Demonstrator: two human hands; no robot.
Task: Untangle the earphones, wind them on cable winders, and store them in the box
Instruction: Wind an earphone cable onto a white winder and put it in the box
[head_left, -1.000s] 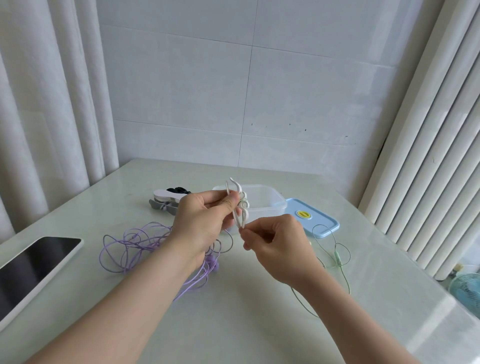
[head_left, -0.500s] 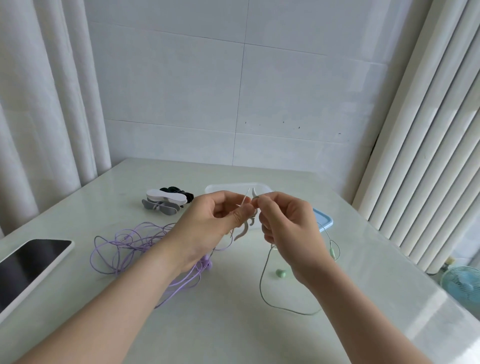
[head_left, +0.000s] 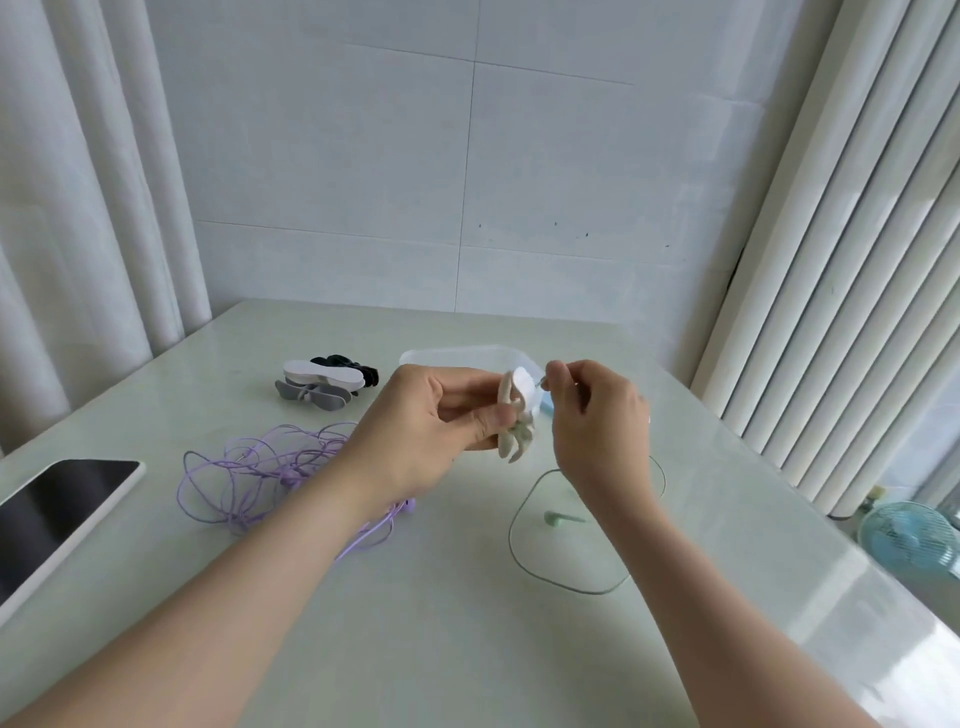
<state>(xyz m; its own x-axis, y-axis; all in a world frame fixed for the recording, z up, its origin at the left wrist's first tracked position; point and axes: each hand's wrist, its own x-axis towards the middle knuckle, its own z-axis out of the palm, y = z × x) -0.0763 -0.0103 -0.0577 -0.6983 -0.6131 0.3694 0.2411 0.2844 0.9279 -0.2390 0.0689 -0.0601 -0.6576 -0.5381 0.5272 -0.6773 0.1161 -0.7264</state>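
Watching the head feed, I see both hands raised over the middle of the table, just in front of the box. The left hand holds a white winder upright, thumb pressed on its near face and fingers curled behind it. The right hand sits just right of it. Its thumb and forefinger are pinched tight on what looks like the thin cord of the green earphones, though the strand at the fingertips is too fine for me to be sure. The rest of that cord lies in one loose loop on the table by the right wrist, with a green earbud inside the loop.

The purple earphones lie in a tangled heap on the left, partly under the left forearm. Far left of the hands, the spare winders lie in a small pile: a white one on a grey one, and a black one behind them. The box is clear plastic, open-topped and mostly hidden by the hands. A sliver of blue lid shows between them. A tablet with a dark screen lies at the near left edge. Past the table's right edge stands a pale blue fan, too blurred for me to read any lettering on it.
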